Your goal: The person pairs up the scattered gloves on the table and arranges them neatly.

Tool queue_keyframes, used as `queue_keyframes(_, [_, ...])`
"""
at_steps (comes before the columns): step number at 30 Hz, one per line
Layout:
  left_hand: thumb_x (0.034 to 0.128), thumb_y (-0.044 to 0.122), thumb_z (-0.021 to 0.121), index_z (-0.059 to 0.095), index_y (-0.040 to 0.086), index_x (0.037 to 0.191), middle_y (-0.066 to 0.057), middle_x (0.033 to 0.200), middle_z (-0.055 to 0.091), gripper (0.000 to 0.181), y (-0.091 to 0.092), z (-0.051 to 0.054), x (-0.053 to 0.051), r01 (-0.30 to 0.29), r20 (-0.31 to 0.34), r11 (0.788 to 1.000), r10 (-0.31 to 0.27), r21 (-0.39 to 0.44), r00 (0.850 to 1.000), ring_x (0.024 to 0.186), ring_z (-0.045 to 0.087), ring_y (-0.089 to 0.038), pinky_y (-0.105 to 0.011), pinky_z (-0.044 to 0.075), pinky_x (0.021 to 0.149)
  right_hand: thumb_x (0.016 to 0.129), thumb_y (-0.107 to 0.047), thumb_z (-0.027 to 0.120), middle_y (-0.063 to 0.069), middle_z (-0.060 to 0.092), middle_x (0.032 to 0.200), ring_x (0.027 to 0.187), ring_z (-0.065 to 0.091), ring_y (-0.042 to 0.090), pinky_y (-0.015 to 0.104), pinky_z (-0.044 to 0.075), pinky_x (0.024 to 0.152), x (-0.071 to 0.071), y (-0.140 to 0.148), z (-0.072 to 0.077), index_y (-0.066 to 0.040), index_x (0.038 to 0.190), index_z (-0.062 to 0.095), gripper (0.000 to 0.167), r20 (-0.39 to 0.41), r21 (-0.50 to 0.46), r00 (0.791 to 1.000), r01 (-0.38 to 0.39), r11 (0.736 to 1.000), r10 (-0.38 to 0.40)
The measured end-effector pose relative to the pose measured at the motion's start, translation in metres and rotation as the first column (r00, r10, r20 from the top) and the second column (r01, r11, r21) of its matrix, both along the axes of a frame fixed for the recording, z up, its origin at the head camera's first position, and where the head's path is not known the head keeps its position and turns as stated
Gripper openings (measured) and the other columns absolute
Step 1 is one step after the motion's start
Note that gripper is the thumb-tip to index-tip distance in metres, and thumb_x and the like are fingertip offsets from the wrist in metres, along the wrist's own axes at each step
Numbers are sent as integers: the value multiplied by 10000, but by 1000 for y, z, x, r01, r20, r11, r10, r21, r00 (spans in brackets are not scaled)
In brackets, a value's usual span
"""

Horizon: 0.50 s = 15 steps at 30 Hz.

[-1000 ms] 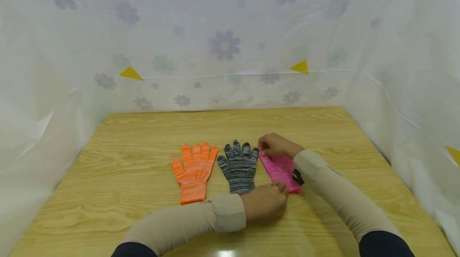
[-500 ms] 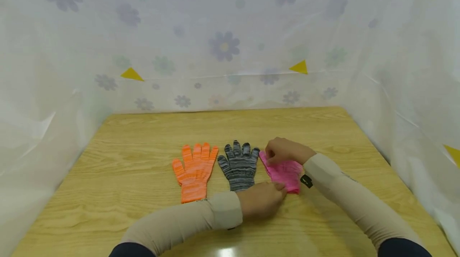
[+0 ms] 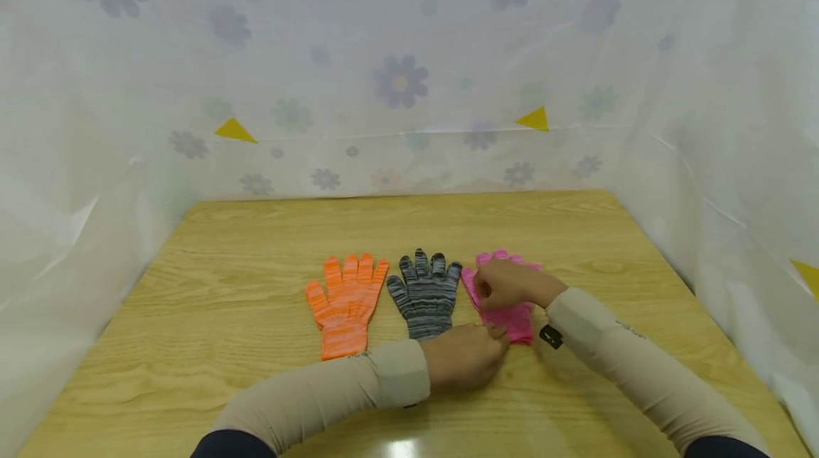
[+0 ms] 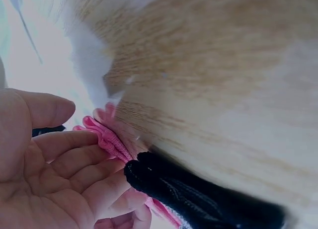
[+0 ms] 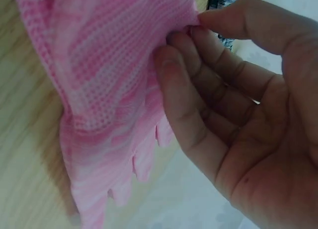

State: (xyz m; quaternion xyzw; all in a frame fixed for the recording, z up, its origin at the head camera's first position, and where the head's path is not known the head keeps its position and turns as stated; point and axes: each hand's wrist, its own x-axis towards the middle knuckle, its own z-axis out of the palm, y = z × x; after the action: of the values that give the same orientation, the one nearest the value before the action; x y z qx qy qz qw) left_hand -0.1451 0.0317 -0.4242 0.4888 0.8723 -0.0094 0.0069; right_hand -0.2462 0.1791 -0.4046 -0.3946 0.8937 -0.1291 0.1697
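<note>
A pink knit glove (image 3: 510,323) lies at the right end of a row of three gloves, its fingers pointing away. My right hand (image 3: 515,281) is over its middle; in the right wrist view, the thumb and curled fingers (image 5: 218,110) pinch the side edge of the pink fabric (image 5: 109,85). At the cuff is my left hand (image 3: 467,357). The left wrist view has its thumb apart and its fingers (image 4: 84,164) fairly straight, touching the pink glove (image 4: 112,139). Next to it lies a grey-black striped glove (image 3: 427,298), its cuff hidden behind my left hand.
An orange glove (image 3: 348,301) lies flat at the left of the row, its cuff by my left sleeve (image 3: 320,387). The wooden table (image 3: 192,287) has white flowered sheeting (image 3: 397,31) at its back and sides.
My right hand has shifted from the pink glove's fingertips down and right to its middle, uncovering its spread fingers. The left hand has stayed at the cuff, moving slightly left.
</note>
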Motion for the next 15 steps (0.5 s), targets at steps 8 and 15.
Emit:
queue_keyframes(8, [992,186,446,599,91,1190,-26,1199,621,268,-1,4,0,-9,62,1000,9,0,998,1030,629,-127,-223,521,864,800,13,602,-115,475,584,526,362,-9,160,322,507,-8,5,-1,-105,659,633,186,68,-125,991,-110,986,119])
queue_keyframes(15, [967,181,497,624,120,1051,14,992,635,164,-3,6,-2,11,16,1000,-11,27,1000,872,625,-107,-195,528,762,881,-33,637,-34,609,786,695,530,55,228,472,635,-10,11,0,-83,875,653,53,45,-103,999,-1,995,6])
